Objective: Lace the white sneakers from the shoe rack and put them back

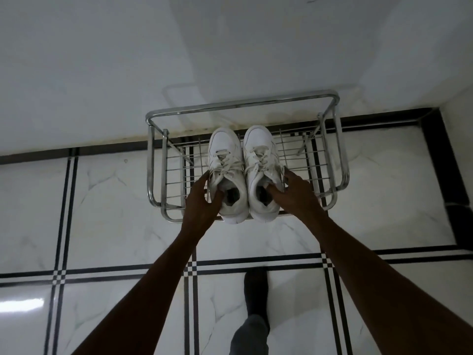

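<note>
Head view — rack: a chrome wire shoe rack is seen against the white wall, standing on a marble-look tiled floor with black lines.
Head view — pair: the two white sneakers are set side by side and touching on the rack's wire shelf, toes toward the wall, heel openings toward the person.
Head view — left sneaker: laces are seen crossed over the tongue; whether they are tied cannot be told.
Head view — right sneaker: the same lie is shown, with loose-looking lace ends near the collar.
Head view — left hand: it is closed around the outer collar of the left sneaker, the thumb hooked into the opening and the fingers wrapped on the outside.
Head view — right hand: the right sneaker's collar is pinched in mirror fashion, thumb inside, fingers along the outer side.
Head view — long axis: each sneaker's length is run straight away from the person, in line with the forearms.
Head view — nearer hand: neither is favoured; each hand is matched to its own shoe at the heel end.
Head view — foot: a dark-socked foot is planted on the tiles below the rack.
Judgement — step: whether the pair is being lifted off or set back cannot be decided from this view; either way the move is judged to run along the heel-to-toe line.
Judgement — risk: the soles may be caught on the wire bars.
</note>
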`<action>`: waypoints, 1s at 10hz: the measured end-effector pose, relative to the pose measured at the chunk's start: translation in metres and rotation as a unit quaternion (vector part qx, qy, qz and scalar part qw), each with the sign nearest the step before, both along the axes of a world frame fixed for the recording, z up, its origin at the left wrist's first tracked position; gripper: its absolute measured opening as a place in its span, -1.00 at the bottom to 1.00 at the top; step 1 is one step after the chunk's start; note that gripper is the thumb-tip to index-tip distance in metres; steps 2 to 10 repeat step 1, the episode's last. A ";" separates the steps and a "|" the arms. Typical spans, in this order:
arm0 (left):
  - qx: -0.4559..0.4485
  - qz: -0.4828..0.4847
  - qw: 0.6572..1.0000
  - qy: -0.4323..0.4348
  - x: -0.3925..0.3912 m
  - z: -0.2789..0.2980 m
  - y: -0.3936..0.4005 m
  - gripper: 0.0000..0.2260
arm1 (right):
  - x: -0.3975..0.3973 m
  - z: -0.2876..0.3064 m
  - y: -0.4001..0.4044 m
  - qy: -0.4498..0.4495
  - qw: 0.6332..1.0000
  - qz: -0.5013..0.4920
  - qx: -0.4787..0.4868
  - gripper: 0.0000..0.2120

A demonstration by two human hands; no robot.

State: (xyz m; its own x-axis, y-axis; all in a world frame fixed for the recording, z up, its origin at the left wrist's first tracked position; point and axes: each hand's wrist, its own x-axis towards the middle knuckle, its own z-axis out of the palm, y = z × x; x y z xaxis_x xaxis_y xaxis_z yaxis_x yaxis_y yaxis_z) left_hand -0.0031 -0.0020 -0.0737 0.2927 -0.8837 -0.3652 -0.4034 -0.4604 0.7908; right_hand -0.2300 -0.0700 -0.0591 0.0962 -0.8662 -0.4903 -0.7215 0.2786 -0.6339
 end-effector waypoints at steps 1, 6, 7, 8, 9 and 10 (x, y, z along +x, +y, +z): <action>-0.013 -0.029 0.993 -0.110 -0.002 0.022 0.001 -0.42 | -0.004 0.022 -0.001 0.110 0.993 0.048 -0.017 -0.13; -0.013 -0.029 0.993 -0.110 -0.002 0.022 0.001 -0.42 | -0.004 0.022 -0.001 0.110 0.993 0.048 -0.017 -0.13; -0.013 -0.029 0.993 -0.110 -0.002 0.022 0.001 -0.42 | -0.004 0.022 -0.001 0.110 0.993 0.048 -0.017 -0.13; -0.013 -0.029 0.993 -0.110 -0.002 0.022 0.001 -0.42 | -0.004 0.022 -0.001 0.110 0.993 0.048 -0.017 -0.13; -0.013 -0.029 0.993 -0.110 -0.002 0.022 0.001 -0.42 | -0.004 0.022 -0.001 0.110 0.993 0.048 -0.017 -0.13; -0.013 -0.029 0.993 -0.110 -0.002 0.022 0.001 -0.42 | -0.004 0.022 -0.001 0.110 0.993 0.048 -0.017 -0.13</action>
